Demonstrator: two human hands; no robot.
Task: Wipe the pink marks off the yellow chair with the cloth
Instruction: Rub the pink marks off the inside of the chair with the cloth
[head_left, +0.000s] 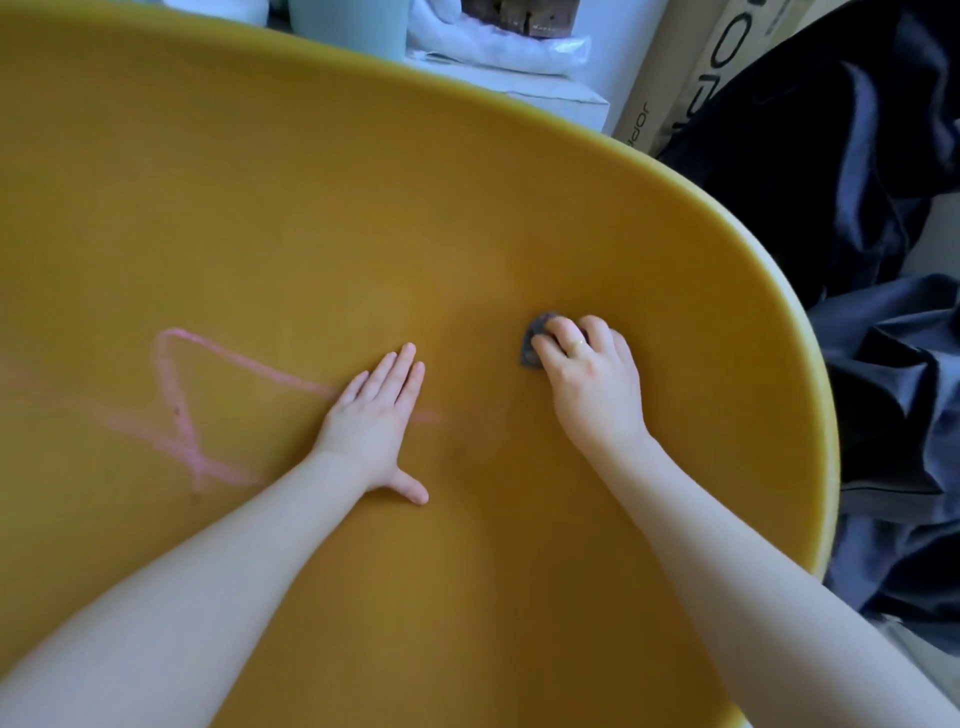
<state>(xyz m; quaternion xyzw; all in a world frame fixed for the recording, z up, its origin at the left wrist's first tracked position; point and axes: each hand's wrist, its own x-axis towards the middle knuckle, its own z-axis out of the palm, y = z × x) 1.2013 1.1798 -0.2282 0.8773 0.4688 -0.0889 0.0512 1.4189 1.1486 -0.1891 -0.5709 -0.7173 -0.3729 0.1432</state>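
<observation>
The right hand (589, 364) is curled tight around a small gray cloth (535, 343), pressing it on the yellow chair (311, 208) near its right edge. The cloth looks soft and light, easy to bunch up. The left hand (376, 415) lies flat and open, holding nothing, on the pink marks (176, 395).

The left hand (376, 415) lies flat on the yellow chair (291, 218), covering the pink marks' (179, 400) right end. Left of it, nothing covers them.

The yellow chair (363, 208) looks smooth, matt plastic; the grey cloth (535, 345) looks soft and fibrous.
</observation>
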